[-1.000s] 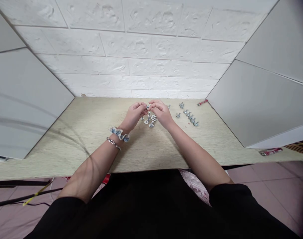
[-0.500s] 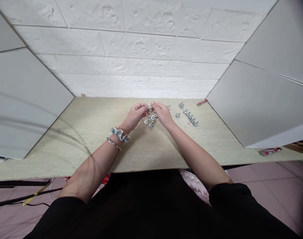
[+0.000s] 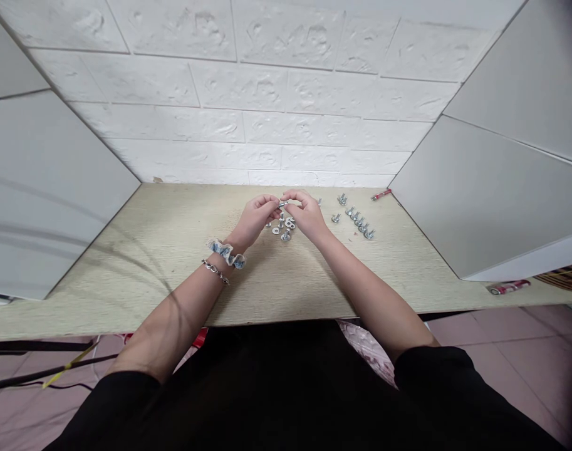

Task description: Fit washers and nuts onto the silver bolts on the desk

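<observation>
Between my thumb and fingers, my left hand (image 3: 260,214) pinches a small silver bolt (image 3: 282,205) that points to the right. My right hand (image 3: 305,212) is at the bolt's other end, thumb and forefinger slightly parted around its tip; whether they touch it is too small to tell. Just below the hands lie several loose washers (image 3: 290,223) and a bolt standing on its head (image 3: 286,235). To the right, several bolts with washers (image 3: 359,222) stand in a slanting row, with a single one (image 3: 336,218) nearer my right hand.
The wooden tabletop (image 3: 182,263) ends at a white brick-patterned wall (image 3: 262,125). Grey panels (image 3: 55,194) close in both sides. A red battery (image 3: 381,195) lies by the right panel, and another red cylinder (image 3: 510,287) rests near the right front edge.
My right thumb and forefinger have opened a little from the bolt's end, uncovering more of it. My left hand keeps its pinch in the same place.
</observation>
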The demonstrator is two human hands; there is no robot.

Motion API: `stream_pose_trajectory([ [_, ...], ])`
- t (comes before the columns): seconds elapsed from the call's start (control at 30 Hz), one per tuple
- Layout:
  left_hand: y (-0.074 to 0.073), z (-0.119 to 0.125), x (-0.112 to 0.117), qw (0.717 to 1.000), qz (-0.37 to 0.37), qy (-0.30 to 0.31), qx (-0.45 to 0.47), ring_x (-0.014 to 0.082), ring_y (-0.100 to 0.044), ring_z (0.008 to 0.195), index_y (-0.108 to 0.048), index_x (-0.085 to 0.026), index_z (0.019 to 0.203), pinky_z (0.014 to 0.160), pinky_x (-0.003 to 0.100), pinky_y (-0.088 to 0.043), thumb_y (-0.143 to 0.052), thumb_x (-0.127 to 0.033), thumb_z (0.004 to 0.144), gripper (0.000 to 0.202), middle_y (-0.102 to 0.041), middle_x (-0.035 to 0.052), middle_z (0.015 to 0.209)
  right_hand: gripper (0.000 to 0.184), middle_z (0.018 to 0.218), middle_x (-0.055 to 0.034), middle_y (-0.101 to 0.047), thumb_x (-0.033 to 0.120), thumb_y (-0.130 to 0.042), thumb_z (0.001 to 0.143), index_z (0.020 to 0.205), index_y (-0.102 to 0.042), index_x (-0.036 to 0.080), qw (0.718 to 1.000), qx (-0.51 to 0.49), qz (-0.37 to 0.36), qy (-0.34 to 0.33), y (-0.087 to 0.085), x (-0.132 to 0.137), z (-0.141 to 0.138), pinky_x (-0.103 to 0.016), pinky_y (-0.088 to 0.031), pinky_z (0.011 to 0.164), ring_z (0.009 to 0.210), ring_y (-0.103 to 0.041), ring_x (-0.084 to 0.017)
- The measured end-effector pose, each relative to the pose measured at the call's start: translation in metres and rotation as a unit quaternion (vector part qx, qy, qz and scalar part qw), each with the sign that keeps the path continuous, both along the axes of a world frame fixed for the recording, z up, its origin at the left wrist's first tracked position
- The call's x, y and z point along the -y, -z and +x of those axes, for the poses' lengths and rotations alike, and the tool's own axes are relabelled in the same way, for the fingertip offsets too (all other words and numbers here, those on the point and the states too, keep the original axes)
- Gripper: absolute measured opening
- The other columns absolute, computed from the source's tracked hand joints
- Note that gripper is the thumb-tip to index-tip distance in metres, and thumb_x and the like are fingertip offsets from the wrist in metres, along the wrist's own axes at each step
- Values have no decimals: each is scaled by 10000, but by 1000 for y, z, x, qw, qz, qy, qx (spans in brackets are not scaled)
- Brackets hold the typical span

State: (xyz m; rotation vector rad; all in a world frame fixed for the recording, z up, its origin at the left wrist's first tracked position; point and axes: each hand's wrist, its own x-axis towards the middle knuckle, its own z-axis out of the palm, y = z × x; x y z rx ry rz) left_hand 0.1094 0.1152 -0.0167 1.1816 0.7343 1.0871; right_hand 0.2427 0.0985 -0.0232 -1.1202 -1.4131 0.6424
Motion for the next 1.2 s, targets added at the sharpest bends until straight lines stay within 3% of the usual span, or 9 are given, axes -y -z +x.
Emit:
stream_pose_trajectory([
  [0.13, 1, 0, 0, 1000, -3, -6, -3, 51, -527, 542, -578, -131, 745, 563, 162, -398, -587, -170, 772, 48, -566, -16, 580, 144, 980, -35, -586, 149, -507, 671, 677, -641, 202, 1000, -10, 14, -7, -4, 2, 0, -338, -428, 881, 1033, -528, -183],
  [0.3, 0, 0, 0, 1000, -2, -26, 11, 51, -525, 544, -577, -138, 729, 568, 168, -403, -570, -162, 785, 62, -565, -13, 581, 220, 934, -37, -600, 255, -509, 748, 577, -631, 188, 1000, -15, -2, 3, -6, 3, 0, -348, -381, 955, 991, -548, -177],
  [0.5, -1, 0, 0, 1000, 0, -8, 13, 52, -523, 535, -570, -141, 729, 558, 167, -399, -579, -172, 783, 63, -570, -16, 579, 387, 845, -38, -637, 407, -442, 838, 579, -622, 182, 999, -22, -40, 27, -3, 1, 2, -321, -397, 904, 916, -568, -165],
  [0.67, -2, 0, 2, 1000, 3, 19, 7, 40, -520, 544, -585, -124, 742, 586, 159, -411, -571, -141, 782, 46, -583, -11, 608, 398, 759, -20, -605, 520, -506, 799, 613, -601, 181, 999, 5, -25, 23, 0, 0, 3, -297, -407, 810, 827, -560, -158],
  [0.9, -2, 0, 2, 1000, 7, 9, -11, 41, -521, 552, -594, -117, 752, 582, 158, -408, -597, -157, 765, 42, -572, -15, 612, 311, 558, 41, -466, 465, -578, 749, 647, -568, 172, 999, 15, -50, 1, 0, -1, 2, -244, -344, 560, 565, -426, -99],
  [1.2, 1, 0, -2, 1000, 1, -5, 12, 47, -519, 551, -585, -120, 739, 575, 160, -406, -602, -166, 759, 53, -561, -15, 596, 156, 752, 0, -635, 290, -599, 719, 828, -624, 181, 999, -25, -31, -35, 0, -1, -1, -267, -453, 650, 667, -561, -117],
])
